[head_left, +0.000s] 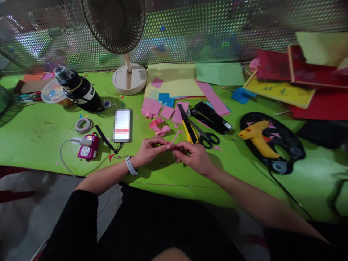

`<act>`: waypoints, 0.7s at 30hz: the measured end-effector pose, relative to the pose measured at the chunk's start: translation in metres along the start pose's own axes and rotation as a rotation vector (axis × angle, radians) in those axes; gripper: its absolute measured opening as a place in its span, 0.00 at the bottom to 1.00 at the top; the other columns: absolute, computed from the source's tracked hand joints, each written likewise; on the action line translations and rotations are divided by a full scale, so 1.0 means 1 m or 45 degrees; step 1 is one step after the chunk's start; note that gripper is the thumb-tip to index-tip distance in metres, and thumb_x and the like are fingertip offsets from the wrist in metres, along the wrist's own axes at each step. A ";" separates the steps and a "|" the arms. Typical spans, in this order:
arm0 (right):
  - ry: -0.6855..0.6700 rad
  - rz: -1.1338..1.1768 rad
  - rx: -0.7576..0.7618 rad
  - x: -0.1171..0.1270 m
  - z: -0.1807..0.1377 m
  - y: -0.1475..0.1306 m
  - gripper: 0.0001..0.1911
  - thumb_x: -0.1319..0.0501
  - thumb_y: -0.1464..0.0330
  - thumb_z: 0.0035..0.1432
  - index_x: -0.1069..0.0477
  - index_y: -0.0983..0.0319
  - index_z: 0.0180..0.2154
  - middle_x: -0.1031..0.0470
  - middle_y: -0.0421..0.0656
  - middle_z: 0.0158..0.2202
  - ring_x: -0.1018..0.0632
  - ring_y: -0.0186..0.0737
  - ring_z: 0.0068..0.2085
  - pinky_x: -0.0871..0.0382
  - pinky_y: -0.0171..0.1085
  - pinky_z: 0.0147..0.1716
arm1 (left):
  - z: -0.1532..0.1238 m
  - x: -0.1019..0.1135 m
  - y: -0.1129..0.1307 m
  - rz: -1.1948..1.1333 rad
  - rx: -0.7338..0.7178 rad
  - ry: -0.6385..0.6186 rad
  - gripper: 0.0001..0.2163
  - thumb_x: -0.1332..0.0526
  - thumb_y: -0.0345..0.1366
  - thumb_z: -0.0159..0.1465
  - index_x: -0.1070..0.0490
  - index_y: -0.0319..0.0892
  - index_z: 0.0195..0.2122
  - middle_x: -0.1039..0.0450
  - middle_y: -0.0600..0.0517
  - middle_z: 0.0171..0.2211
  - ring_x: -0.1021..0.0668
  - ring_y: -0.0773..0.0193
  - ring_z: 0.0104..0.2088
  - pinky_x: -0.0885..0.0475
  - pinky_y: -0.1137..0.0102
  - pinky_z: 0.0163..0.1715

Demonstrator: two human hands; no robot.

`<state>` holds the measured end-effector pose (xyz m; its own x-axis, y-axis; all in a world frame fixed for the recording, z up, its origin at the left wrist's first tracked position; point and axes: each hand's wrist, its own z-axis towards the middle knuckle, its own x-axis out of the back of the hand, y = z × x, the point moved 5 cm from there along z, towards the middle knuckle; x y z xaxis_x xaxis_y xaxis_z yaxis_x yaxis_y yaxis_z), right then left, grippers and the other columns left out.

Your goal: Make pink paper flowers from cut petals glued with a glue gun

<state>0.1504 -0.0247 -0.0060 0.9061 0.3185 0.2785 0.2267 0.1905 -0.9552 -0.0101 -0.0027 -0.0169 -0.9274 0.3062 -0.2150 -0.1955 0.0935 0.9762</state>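
Note:
My left hand (150, 150) and my right hand (193, 156) meet above the green table (40, 134), fingers pinched together on a small pink paper piece (172, 145) between them. A white band sits on my left wrist. Just beyond the hands lie folded pink paper bows (159, 127) and cut pink squares (152, 107). A yellow utility knife (189, 127) and black-handled scissors (205, 136) lie right behind my right hand.
A phone (122, 125), tape roll (83, 125), pink charger (88, 146) and black bottle (78, 88) lie left. A fan (127, 72) stands at the back. A black stapler (210, 116), a yellow glue gun (258, 137) on a black tray, and coloured paper sheets (220, 74) lie right.

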 end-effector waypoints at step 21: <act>-0.486 -0.063 0.140 0.036 0.009 -0.024 0.08 0.31 0.61 0.56 0.19 0.57 0.29 0.23 0.45 0.45 0.21 0.43 0.48 0.27 0.42 0.47 | 0.001 -0.008 0.018 0.132 0.390 -0.691 0.14 0.26 0.44 0.53 0.20 0.37 0.30 0.23 0.49 0.27 0.25 0.71 0.26 0.30 0.73 0.28</act>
<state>0.1745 -0.0095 0.0282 0.6928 0.6244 0.3609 0.2084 0.3058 -0.9290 -0.0058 -0.0031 0.0021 -0.6271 0.7576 -0.1814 0.0612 0.2801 0.9580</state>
